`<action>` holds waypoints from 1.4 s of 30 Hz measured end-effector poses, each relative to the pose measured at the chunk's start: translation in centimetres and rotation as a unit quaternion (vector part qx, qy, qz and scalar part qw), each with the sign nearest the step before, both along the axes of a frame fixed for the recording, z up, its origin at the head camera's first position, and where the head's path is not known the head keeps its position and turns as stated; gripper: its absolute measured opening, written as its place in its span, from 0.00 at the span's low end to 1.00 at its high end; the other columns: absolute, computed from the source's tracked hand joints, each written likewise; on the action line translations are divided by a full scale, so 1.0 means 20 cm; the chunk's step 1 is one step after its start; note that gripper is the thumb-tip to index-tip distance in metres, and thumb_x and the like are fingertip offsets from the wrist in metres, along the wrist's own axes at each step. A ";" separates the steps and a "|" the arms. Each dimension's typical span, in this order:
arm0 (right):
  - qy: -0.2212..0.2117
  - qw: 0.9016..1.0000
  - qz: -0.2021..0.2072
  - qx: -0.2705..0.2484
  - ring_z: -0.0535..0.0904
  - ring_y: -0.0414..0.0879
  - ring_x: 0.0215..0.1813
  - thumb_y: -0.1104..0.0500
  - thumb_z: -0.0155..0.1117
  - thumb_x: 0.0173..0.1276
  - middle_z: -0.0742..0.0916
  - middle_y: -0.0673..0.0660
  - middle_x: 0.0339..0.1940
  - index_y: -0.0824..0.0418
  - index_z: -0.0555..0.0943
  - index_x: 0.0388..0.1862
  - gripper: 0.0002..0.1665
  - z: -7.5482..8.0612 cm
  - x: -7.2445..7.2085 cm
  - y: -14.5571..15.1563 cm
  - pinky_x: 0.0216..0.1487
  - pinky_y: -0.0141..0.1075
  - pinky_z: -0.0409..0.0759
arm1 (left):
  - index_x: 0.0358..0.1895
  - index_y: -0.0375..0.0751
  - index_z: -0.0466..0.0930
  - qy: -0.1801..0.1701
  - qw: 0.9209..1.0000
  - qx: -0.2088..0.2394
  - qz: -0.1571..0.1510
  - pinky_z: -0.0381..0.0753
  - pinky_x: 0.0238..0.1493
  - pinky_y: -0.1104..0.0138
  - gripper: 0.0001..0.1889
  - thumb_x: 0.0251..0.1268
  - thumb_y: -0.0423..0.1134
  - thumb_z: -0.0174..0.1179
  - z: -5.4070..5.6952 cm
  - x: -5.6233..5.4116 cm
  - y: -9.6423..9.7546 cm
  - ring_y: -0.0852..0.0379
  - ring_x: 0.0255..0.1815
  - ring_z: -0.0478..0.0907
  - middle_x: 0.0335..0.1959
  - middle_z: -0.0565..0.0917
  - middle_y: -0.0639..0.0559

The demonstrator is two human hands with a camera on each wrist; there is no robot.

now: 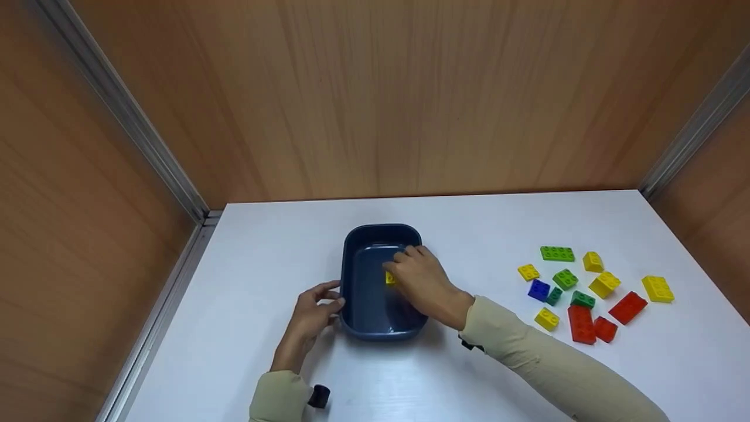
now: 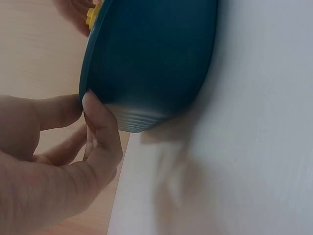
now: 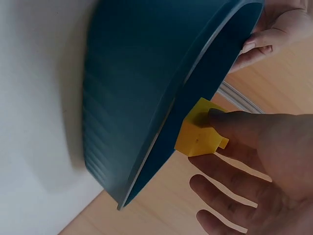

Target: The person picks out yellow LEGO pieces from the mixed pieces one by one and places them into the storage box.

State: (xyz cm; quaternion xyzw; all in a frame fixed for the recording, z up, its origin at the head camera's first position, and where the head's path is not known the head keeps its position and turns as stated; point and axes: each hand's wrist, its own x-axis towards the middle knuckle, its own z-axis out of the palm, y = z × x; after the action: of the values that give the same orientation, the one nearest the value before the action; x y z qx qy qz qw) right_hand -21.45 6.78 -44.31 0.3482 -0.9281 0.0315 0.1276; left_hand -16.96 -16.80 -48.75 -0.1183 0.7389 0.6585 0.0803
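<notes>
A dark blue tub (image 1: 366,319) stands on the white table in the head view. My left hand (image 1: 314,310) is at its left side and pinches the rim between thumb and finger. In the left wrist view the thumb (image 2: 100,117) lies against the outer wall. Over the tub's right side, my right hand (image 1: 423,281) pinches a yellow toy brick (image 3: 198,134) between thumb and finger, with the other fingers spread apart. The brick is at the rim level in the right wrist view; from the head it shows only in part behind the fingers.
To the right lie several loose toy bricks: yellow ones such as a yellow brick (image 1: 658,289), red ones such as a red brick (image 1: 581,324), green ones such as a light green brick (image 1: 557,254), and a blue brick (image 1: 538,290). Wooden panels (image 1: 398,99) enclose the table (image 1: 275,246).
</notes>
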 end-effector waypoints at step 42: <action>-0.104 0.990 0.053 0.077 0.86 0.51 0.50 0.63 0.75 0.70 0.92 0.54 0.46 0.57 0.90 0.50 0.11 -0.02 -0.06 -0.22 0.61 0.50 0.83 | 0.72 0.33 0.76 -0.021 1.000 -0.010 0.001 0.82 0.44 0.60 0.24 0.75 0.28 0.61 -0.01 -0.01 0.00 0.53 0.43 0.79 0.53 0.79 0.41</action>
State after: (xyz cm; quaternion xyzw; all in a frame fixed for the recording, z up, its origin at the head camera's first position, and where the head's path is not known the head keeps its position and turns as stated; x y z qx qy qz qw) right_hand -22.59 2.43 -44.72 0.4007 -0.9162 0.0024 0.0008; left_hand -17.12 -16.77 -48.93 -0.1336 0.7435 0.6486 0.0934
